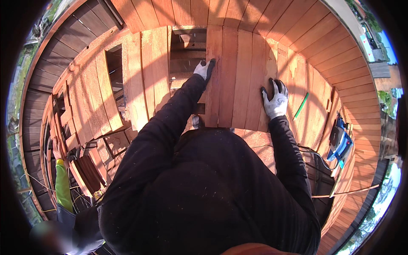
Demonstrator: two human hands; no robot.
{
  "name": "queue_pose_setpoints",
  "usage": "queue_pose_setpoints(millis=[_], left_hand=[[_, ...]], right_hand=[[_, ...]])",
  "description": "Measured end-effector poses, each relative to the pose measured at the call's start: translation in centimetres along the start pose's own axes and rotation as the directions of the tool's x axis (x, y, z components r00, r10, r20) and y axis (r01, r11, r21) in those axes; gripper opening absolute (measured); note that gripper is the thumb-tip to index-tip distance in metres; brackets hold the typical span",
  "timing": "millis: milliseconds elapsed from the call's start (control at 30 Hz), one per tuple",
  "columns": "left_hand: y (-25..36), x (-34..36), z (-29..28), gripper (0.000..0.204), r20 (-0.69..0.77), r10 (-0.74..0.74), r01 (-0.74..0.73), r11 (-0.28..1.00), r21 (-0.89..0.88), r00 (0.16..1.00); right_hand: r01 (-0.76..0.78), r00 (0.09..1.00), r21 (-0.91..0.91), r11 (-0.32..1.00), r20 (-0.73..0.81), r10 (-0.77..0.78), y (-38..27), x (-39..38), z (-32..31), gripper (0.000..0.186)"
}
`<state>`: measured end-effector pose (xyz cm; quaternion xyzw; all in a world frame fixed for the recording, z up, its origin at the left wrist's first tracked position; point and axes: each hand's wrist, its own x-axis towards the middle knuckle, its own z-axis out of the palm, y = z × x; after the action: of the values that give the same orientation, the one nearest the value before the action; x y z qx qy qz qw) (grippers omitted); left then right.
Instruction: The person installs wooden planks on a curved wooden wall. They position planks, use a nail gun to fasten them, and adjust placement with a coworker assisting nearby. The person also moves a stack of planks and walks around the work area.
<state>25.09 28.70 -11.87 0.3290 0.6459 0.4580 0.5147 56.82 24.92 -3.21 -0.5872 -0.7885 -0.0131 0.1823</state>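
Planks border opening; left hand, right hand atop.

Planked wooden surface — sunlit and shadowed, reddish boards across the middle, green strip, blue power tool — both right.

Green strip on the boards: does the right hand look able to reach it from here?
Probably yes: the right hand rests on the boards just left of the green strip, and nothing visible stands between.
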Motion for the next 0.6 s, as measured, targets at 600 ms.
queue_pose_setpoints(millis=[600], left_hand=[[-0.7,-2.9,-0.5,0.042,0.130,0.047,-0.030,0.991,-0.129,0.990]], right_hand=[[-0.028,0.999,-0.037,0.999,0.020,0.029,-0.3,0.2,-0.1,0.060]])
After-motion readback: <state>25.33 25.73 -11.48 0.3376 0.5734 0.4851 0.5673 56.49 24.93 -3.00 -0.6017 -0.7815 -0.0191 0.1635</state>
